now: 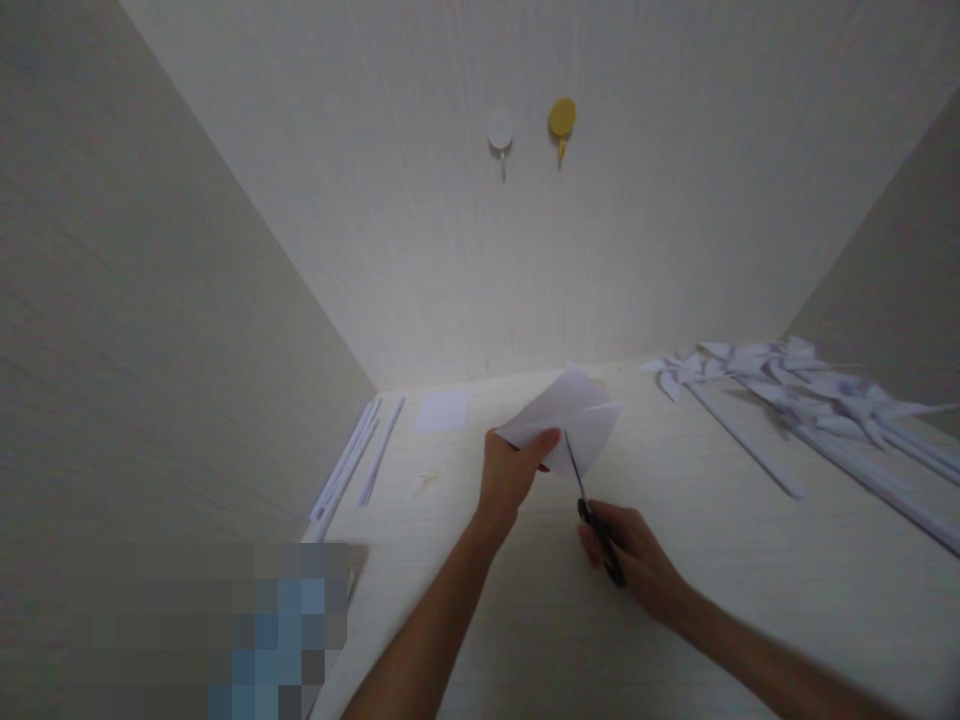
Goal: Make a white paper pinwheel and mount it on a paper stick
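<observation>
1. Paper sheet, white and creased, is held up just above the desk, near its middle, with its far corner tipped toward the back wall.
2. The left hand is pinching the sheet's lower left corner, thumb on top and the other fingers hidden behind the paper.
3. The right hand is clenched around the dark handles of the scissors. The thin blades point up into the sheet's lower edge, and I cannot tell how far apart they are.
4. To my eye the biggest risk is the left thumb, which sits just beside the blades. A cut angled that way could nick it.
5. With only one corner gripped, the sheet looks floppy. It could twist or sag under the blades, so the cut wanders off the crease or tears.
6. A cut run too deep could split the sheet in two.
7. Finished paper pinwheels on long sticks lie to the right, and a wide swing of the right elbow might knock them. Spare white sticks and a small paper square lie well apart to the left.
</observation>
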Available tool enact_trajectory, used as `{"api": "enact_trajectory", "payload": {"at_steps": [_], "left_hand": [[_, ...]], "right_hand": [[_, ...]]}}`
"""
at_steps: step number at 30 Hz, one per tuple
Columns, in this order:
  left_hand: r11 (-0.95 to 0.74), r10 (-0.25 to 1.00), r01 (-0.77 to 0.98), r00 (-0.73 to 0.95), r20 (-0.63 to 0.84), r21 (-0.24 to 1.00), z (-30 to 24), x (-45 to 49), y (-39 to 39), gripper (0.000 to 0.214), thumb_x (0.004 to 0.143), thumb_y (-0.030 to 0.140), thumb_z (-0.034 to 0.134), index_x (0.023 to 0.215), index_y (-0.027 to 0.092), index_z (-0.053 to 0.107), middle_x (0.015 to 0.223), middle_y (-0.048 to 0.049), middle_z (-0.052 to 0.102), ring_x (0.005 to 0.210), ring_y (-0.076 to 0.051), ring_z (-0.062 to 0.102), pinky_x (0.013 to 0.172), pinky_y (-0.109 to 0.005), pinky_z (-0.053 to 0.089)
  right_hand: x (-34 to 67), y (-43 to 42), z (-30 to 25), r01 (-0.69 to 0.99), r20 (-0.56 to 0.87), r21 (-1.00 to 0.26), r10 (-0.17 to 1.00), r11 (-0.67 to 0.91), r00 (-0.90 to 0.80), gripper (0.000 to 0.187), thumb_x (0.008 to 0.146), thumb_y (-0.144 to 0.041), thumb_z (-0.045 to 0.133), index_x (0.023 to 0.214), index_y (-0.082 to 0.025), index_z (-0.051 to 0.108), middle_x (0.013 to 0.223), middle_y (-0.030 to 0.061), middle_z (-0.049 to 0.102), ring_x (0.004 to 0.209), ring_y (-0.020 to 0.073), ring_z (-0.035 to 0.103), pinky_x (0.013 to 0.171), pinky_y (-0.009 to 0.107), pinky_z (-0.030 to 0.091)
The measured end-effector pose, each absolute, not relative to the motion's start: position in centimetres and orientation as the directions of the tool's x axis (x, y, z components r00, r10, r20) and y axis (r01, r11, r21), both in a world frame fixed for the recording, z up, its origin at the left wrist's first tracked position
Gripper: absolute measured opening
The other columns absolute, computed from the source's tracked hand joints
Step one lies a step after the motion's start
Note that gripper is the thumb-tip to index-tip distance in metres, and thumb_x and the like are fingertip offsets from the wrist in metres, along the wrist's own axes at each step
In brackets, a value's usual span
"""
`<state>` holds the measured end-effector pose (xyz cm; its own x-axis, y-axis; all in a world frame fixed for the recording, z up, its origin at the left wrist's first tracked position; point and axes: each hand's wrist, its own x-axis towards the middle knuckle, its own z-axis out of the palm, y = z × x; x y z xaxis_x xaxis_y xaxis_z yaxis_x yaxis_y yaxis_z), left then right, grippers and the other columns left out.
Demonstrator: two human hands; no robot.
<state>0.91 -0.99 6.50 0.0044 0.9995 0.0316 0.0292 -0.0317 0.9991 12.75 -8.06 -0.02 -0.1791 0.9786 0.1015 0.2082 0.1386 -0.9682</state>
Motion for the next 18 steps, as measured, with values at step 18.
{"api": "enact_trajectory", "payload": {"at_steps": [18], "left_hand": [[-0.028, 1.0, 0.029, 0.003, 0.027, 0.999, 6.35, 0.76, -0.79, 0.022, 0.05, 0.03, 0.065, 0.059, 0.01, 0.063, 0.052, -0.0033, 0.059, 0.045, -0.011, 0.051, 0.037, -0.02, 0.043]], "right_hand": [[12.76, -7.93, -0.7, 0.225, 0.08, -0.968, 0.986, 0.112, -0.147, 0.033, 0.072, -0.042, 0.045, 0.051, -0.018, 0.035, 0.042, -0.0056, 0.033, 0.04, 0.0071, 0.032, 0.038, 0.02, 0.026]]}}
